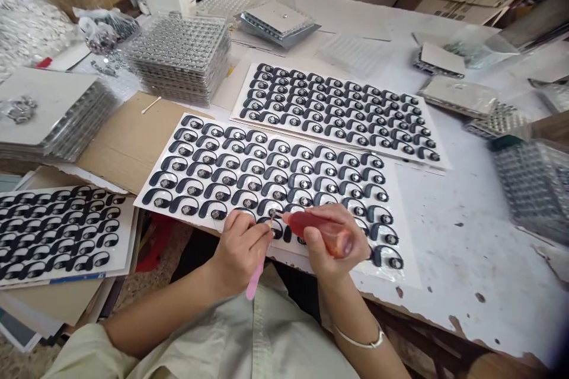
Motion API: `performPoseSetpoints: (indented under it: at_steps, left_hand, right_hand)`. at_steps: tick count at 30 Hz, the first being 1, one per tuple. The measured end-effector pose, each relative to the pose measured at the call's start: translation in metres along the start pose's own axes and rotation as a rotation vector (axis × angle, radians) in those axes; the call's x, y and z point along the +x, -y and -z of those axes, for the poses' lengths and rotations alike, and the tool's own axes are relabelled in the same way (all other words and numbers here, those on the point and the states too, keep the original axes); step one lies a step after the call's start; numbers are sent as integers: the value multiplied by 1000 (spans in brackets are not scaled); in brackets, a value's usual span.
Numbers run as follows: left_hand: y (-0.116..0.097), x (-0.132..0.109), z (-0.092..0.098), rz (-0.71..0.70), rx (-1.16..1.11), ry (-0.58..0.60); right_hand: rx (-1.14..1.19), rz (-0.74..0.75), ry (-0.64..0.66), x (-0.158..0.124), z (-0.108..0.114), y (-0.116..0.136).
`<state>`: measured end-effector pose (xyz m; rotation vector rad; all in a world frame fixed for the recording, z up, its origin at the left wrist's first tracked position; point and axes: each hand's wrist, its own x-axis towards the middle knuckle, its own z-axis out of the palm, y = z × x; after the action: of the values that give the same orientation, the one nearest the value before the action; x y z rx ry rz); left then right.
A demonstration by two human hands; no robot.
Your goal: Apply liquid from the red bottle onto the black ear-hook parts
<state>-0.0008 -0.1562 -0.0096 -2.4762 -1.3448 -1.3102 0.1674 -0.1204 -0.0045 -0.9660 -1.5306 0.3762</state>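
Note:
My left hand (242, 249) pinches a slim tool with a flat pink handle (255, 281); its tip is too small to make out. In my right hand (340, 243) is a small squeeze bottle (320, 231) of red liquid, tilted with its narrow nozzle pointing left. Nozzle and tool tip come close together over the front row of a white sheet (153, 213). Rows of black curved shapes, each with a round silvery piece (217, 214), cover this sheet. Both hands hide part of its front edge.
Behind lies a second patterned sheet (438, 167); another sits on a pile (127, 254) at lower left. Stacked clear trays (178, 59) stand at the back left, near a cotton swab (151, 105) on brown cardboard (120, 136). More trays (533, 183) line the right side.

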Motion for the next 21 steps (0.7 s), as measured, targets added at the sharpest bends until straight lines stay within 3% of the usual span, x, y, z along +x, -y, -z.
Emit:
performPoseSetpoints:
  at_steps: [5, 21]
  left_hand:
    - [-1, 3, 1, -11, 7, -21]
    - [-1, 1, 0, 18, -16, 7]
  right_hand:
    - [-55, 86, 3, -1, -2, -2]
    - [-64, 94, 25, -1, -5, -2]
